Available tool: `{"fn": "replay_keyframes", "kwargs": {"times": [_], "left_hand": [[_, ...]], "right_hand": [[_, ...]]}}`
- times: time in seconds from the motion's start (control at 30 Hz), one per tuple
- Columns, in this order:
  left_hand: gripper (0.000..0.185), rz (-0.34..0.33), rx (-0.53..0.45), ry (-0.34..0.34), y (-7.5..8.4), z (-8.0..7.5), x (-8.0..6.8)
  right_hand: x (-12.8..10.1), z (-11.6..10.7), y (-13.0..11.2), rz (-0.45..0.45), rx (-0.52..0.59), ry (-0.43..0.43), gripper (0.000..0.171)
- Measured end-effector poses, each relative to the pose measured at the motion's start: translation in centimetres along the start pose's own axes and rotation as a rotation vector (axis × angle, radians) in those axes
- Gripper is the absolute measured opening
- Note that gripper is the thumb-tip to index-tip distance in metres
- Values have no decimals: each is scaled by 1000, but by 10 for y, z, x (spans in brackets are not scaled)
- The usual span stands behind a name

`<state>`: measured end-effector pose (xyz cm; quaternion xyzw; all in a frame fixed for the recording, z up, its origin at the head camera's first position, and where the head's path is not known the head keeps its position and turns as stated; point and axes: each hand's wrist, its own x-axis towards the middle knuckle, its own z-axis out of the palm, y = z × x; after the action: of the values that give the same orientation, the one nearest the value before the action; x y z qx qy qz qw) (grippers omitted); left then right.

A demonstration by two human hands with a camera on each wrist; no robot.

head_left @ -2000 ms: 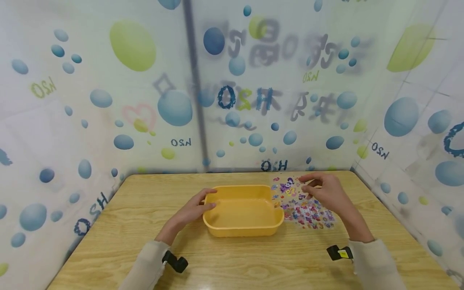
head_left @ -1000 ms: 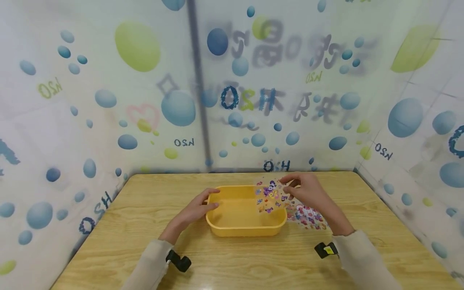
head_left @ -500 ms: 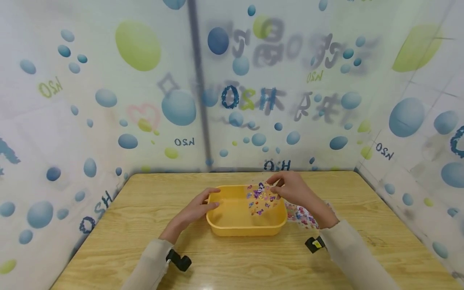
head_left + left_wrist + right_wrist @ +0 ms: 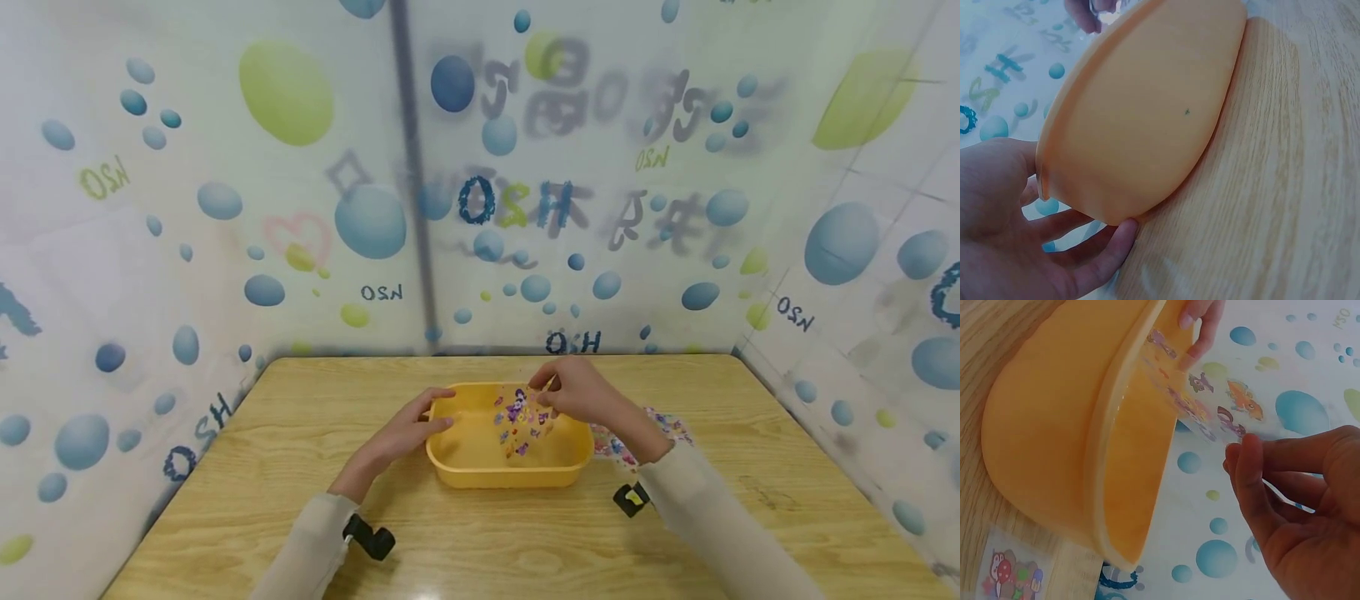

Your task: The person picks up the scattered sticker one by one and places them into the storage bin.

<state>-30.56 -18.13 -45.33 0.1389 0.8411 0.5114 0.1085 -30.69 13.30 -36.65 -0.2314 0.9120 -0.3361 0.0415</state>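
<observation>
A yellow plastic tub (image 4: 480,475) (image 4: 1141,119) (image 4: 1047,437) sits on the wooden table (image 4: 300,433). My left hand (image 4: 408,433) (image 4: 1010,212) holds the tub's left end, thumb over the rim and fingers against the outer wall. My right hand (image 4: 573,392) (image 4: 1291,487) pinches the top edge of a clear sticker sheet (image 4: 520,421) (image 4: 1200,403) with small coloured shapes. The sheet hangs over the inside of the tub.
Another sticker sheet (image 4: 637,433) (image 4: 1013,575) lies flat on the table just right of the tub. Curtain walls with blue and green bubbles (image 4: 360,217) close in the back and both sides of the table.
My right hand lifted the clear sticker sheet off the pile at the right and carried it left over the tub. My left hand stayed on the tub.
</observation>
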Motion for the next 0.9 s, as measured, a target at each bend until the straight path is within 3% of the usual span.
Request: {"fn": "replay_keyframes", "kwargs": {"times": [0.33, 0.7, 0.9], "left_hand": [[47, -3, -7, 8, -2, 1, 1], [47, -17, -15, 11, -3, 1, 1], [48, -5, -31, -7, -1, 1, 1]], "right_hand": [[10, 5, -8, 2, 11, -48, 22], [22, 3, -15, -57, -28, -92, 24], [28, 6, -21, -9, -18, -130, 24]]}}
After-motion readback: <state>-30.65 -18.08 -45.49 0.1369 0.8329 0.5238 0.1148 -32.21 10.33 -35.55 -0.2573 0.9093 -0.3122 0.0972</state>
